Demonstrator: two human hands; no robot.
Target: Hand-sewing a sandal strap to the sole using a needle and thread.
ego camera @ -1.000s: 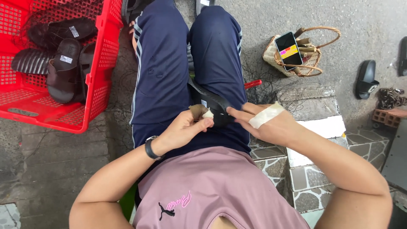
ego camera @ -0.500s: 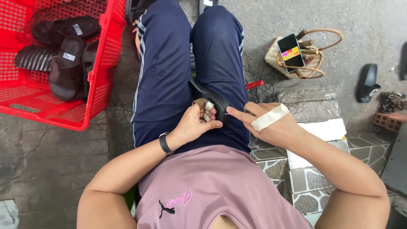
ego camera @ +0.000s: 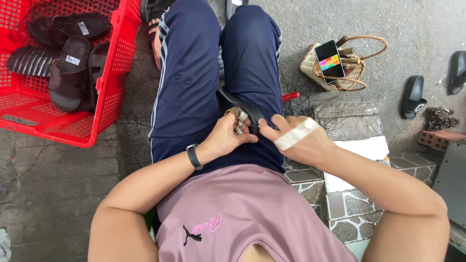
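Note:
On my lap, between my dark blue trouser legs, lies a black sandal (ego camera: 240, 106). My left hand (ego camera: 227, 136), with a black watch on the wrist and taped fingertips, grips the sandal's strap at its near end. My right hand (ego camera: 298, 138), with a white plaster across its back, touches the same strap from the right with its fingers pinched on the edge.
A red plastic crate (ego camera: 114, 73) with several dark sandals stands at the left. A woven basket (ego camera: 352, 80) with a phone on it sits at the upper right, black sandals (ego camera: 412, 97) beyond. A red-handled tool (ego camera: 290, 96) lies by my right leg. Tiled blocks are under my right arm.
The view has shifted slightly. My left hand has curled tighter on the strap and the sandal has turned a little; my right hand stays on it.

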